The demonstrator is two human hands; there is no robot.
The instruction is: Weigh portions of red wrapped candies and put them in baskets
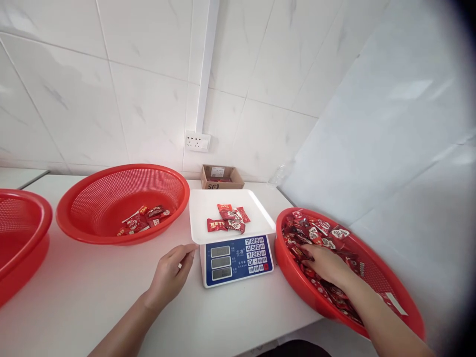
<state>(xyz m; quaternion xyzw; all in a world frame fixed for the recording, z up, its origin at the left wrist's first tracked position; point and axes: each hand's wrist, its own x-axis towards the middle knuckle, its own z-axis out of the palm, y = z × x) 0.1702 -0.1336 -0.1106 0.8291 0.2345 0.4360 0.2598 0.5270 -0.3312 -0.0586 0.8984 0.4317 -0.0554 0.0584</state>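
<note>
My right hand [325,264] reaches into a red plastic basket [403,292] heaped with wrapped candies [316,228]. Its thumb and forefinger are apart against the candies, with the fingertips partly hidden and nothing lifted. By the near left corner of the scale's tray, my left hand [171,271] is closed, thumb and fingers together, with nothing visible in it. The digital scale [238,260] has a blue keypad panel and several small displays. On its white tray [199,213] lie several red wrapped candies [230,215] in a loose cluster.
Left of the scale, a red mesh basket [107,186] holds a small pile of candies [143,220]. Another red basket [26,198] is cut off at the left edge. Behind the scale, a small cardboard box [223,184] stands near the tiled wall, below a socket [198,142].
</note>
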